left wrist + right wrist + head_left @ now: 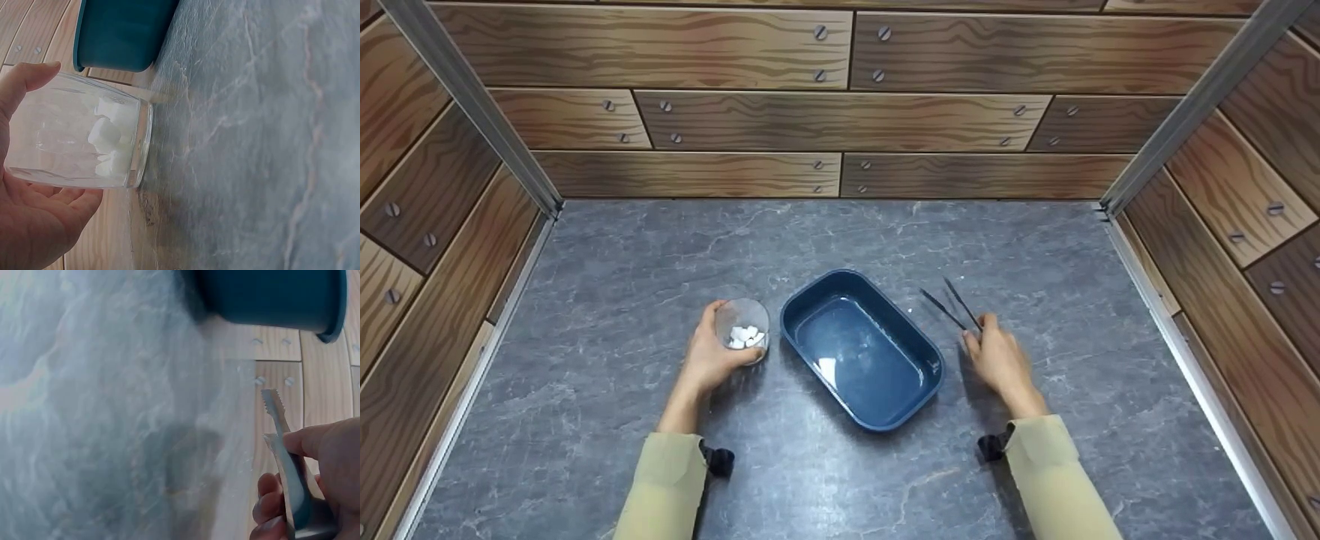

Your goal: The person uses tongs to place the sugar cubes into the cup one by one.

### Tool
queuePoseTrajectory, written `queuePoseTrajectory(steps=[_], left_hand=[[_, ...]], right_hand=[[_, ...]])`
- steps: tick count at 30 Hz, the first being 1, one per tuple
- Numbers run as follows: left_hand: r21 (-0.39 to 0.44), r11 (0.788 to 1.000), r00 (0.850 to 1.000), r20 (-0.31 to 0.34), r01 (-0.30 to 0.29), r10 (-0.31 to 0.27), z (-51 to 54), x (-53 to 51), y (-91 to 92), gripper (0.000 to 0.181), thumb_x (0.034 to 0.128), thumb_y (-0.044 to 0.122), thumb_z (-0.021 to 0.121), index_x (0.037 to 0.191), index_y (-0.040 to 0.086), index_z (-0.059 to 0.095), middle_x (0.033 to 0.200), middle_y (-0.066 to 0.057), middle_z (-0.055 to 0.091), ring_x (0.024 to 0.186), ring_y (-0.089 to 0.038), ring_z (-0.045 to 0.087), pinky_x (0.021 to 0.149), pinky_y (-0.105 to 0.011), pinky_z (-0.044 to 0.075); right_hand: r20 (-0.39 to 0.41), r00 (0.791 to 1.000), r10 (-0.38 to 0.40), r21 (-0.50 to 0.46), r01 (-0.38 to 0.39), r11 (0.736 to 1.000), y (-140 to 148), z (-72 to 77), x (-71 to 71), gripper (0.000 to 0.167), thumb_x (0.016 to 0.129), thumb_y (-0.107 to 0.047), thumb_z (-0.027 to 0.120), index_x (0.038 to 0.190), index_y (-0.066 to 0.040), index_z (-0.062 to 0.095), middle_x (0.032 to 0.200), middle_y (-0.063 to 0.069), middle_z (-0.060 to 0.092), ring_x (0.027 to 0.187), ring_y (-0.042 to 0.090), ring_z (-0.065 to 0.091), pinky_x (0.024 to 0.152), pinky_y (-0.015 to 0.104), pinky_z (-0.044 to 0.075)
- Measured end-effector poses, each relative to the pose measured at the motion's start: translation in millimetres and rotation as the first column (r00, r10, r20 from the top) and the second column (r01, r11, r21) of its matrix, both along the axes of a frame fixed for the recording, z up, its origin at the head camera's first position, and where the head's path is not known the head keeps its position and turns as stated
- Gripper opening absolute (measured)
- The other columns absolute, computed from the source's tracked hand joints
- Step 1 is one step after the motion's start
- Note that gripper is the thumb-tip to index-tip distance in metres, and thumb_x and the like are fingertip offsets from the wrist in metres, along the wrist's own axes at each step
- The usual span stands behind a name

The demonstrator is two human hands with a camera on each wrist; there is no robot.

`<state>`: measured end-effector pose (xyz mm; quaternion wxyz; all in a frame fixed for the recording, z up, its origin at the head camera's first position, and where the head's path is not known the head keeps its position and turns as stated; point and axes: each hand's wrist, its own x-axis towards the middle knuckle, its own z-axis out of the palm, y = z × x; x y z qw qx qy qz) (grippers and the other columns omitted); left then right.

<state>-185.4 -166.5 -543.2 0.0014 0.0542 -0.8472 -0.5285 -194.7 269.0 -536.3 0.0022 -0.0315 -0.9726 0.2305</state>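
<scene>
A clear glass holds several small white cubes at its bottom. My left hand grips it around the side, thumb on one side and fingers on the other. In the left wrist view the glass base is at or just above the tabletop; I cannot tell which. My right hand holds metal tongs between thumb and fingers. Their serrated tips stand apart, with nothing between them, and point away from me. Between the hands sits a dark blue rectangular tub, turned at a slant, with light glinting on its floor.
Grey marble-patterned tabletop lies under everything. Wood-plank-patterned walls close off the back and both sides, with metal strips along the edges. A tiny white speck lies right of the tub.
</scene>
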Motion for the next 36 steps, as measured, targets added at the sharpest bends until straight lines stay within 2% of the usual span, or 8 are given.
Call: queuePoseTrajectory(steps=[4, 7, 16, 23, 36], left_hand=[[-0.004, 1.000, 1.000, 0.002, -0.002, 0.002, -0.2, 0.1, 0.0, 0.100, 0.0629, 0.016, 0.088, 0.146, 0.004, 0.033, 0.143, -0.027, 0.042, 0.129, -0.040, 0.041, 0.106, -0.052, 0.034], [-0.006, 1.000, 1.000, 0.000, -0.001, 0.001, -0.2, 0.1, 0.1, 0.100, 0.0628, 0.016, 0.088, 0.146, 0.003, 0.033, 0.143, -0.027, 0.042, 0.129, -0.041, 0.042, 0.106, -0.052, 0.034], [0.002, 1.000, 1.000, 0.000, -0.009, 0.009, 0.5, 0.7, 0.3, 0.100, 0.0626, 0.016, 0.088, 0.146, 0.005, 0.034, 0.142, -0.027, 0.043, 0.128, -0.041, 0.042, 0.107, -0.052, 0.033], [0.002, 1.000, 1.000, 0.001, -0.005, 0.005, -0.4, 0.5, 0.0, 0.099, 0.0631, 0.017, 0.088, 0.146, 0.005, 0.034, 0.142, -0.025, 0.043, 0.128, -0.039, 0.042, 0.106, -0.051, 0.034], [-0.004, 1.000, 1.000, 0.010, 0.003, -0.003, -1.1, -0.2, -0.9, 0.099, 0.0646, 0.018, 0.088, 0.146, 0.004, 0.033, 0.143, -0.026, 0.042, 0.129, -0.040, 0.041, 0.106, -0.052, 0.034]], right_hand=[[0.028, 1.000, -0.006, 0.011, 0.005, 1.000, 3.0, -6.5, -0.7, 0.035, 0.101, -0.024, 0.051, 0.123, 0.003, 0.046, 0.100, 0.029, 0.063, 0.092, 0.050, 0.061, 0.074, 0.060, 0.047], [0.052, 0.999, -0.014, 0.009, 0.013, 1.000, 4.6, -9.4, -0.9, 0.035, 0.101, -0.025, 0.051, 0.122, 0.003, 0.046, 0.105, 0.030, 0.060, 0.097, 0.050, 0.058, 0.078, 0.061, 0.046], [0.124, 0.992, -0.019, 0.013, 0.017, 1.000, 8.2, -11.0, -1.3, 0.037, 0.101, -0.027, 0.050, 0.121, 0.005, 0.043, 0.113, 0.030, 0.053, 0.105, 0.051, 0.054, 0.087, 0.061, 0.043], [0.202, 0.979, -0.017, 0.043, 0.008, 0.999, 9.2, -10.5, -1.8, 0.040, 0.102, -0.027, 0.049, 0.125, 0.006, 0.043, 0.119, 0.033, 0.050, 0.108, 0.050, 0.052, 0.088, 0.060, 0.043], [0.201, 0.979, -0.010, 0.054, -0.001, 0.999, 9.2, -8.9, -1.5, 0.039, 0.100, -0.028, 0.052, 0.120, 0.005, 0.046, 0.117, 0.032, 0.051, 0.108, 0.050, 0.052, 0.089, 0.061, 0.043]])
